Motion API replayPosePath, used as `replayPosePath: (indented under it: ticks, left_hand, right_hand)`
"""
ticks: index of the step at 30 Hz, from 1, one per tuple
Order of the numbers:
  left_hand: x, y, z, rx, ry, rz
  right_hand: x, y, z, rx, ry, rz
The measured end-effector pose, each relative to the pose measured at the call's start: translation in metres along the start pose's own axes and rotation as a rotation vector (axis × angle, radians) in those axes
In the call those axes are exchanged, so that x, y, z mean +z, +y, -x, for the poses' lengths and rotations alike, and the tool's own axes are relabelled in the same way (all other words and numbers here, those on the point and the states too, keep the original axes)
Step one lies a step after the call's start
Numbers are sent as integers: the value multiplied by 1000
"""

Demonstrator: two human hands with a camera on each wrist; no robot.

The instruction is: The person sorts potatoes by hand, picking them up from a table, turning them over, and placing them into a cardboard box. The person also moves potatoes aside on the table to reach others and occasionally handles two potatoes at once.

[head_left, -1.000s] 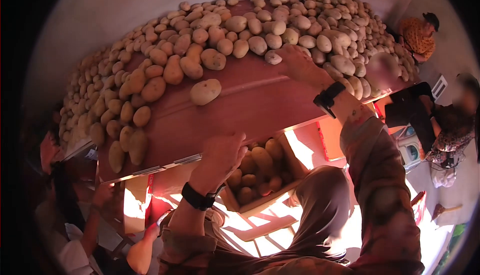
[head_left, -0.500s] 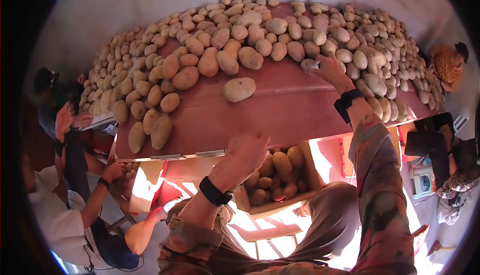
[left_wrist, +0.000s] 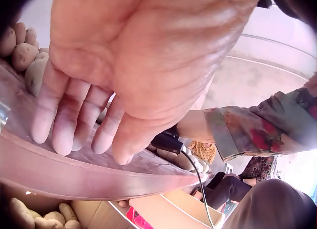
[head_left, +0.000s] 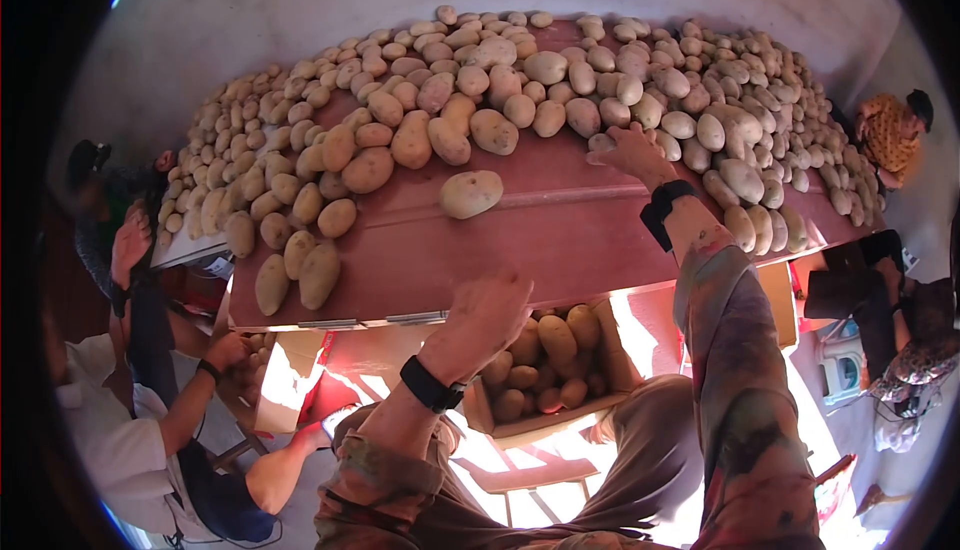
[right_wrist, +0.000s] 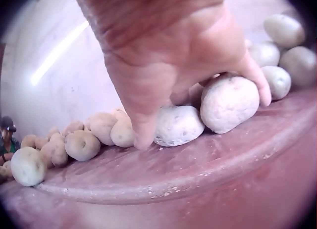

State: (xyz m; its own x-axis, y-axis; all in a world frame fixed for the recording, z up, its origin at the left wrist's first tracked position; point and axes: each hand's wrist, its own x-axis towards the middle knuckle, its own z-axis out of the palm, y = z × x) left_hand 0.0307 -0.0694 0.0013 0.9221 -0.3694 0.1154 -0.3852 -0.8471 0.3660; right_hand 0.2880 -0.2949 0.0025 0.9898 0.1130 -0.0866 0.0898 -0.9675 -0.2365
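the reddish table (head_left: 560,235) bears one lone potato (head_left: 472,195), lying apart. beyond the lone potato, and out to both sides of it, spreads a broad heap of potatoes (head_left: 386,108) (pale tan, mostly). to its left, nearer the table's front edge, lie two longish potatoes (head_left: 319,276).

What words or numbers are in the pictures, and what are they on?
There are none that I can read.
Red strip on the box at the left: it may have marks, but they are too small and blurred.
Pale patch below the tabletop's left end: too small to tell if it has writing.
Potatoes: no writing.
Black bands on the wrists: no writing that I can see.
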Motion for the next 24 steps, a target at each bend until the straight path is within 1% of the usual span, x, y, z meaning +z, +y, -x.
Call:
replayPosePath:
  ticks: [2, 4, 6, 8, 9, 11, 12, 14, 18, 20, 21, 23, 24]
  left_hand:
    - [0, -1, -1, 13, -9, 21]
    - [-2, -1, -1, 10, -32, 16]
    - [-4, 1, 0, 5, -54, 10]
    - [-8, 3, 1, -4, -66, 5]
    - [-8, 2, 1, 8, -64, 8]
    - [-4, 0, 1, 2, -61, 24]
    - [-4, 1, 1, 14, -61, 33]
    - [-5, 2, 0, -17, -76, -13]
    - [-9, 4, 0, -9, -75, -15]
    - [-12, 5, -1, -20, -73, -21]
    - [-13, 5, -1, -21, -74, -23]
    - [-14, 9, -3, -33, -48, 4]
    - [-12, 9, -5, -31, -52, 6]
  right_hand:
    - [-4, 2, 8, 25, 19, 5]
    - [-6, 3, 17, -53, -22, 18]
    - [-2, 2, 31, -77, 5, 29]
    - [2, -3, 51, -145, 22, 45]
    - [4, -5, 60, -136, 29, 50]
    - [8, -7, 80, -245, -4, 73]
    - [11, -8, 93, -233, -3, 81]
    - [7, -18, 121, -298, 6, 27]
    - [8, -16, 150, -290, -77, -70]
    - [13, -12, 157, -390, 43, -170]
    - [15, -11, 158, -391, 43, -172]
    - [17, -12, 163, -285, 83, -211]
    - [18, -11, 164, -280, 80, -211]
